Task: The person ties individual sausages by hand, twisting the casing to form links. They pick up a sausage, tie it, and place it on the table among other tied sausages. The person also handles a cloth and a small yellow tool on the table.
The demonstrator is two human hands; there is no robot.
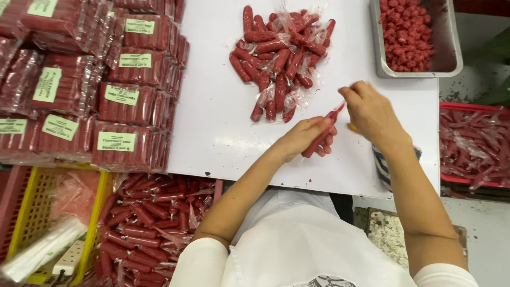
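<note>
Reds on a white table

Red sausages [279, 58] in clear wrap are seen on the white table [212, 106]; green labels [116, 141] mark dark red packs [127, 149]; a yellow crate [32, 212] and grey steel tray [446, 48] are shown.

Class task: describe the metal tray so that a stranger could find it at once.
Start at the white table and go to its far right corner. The metal tray sits there, beyond the right hand. Unlike the wrapped red sticks nearby, it holds loose red chunks.
</note>
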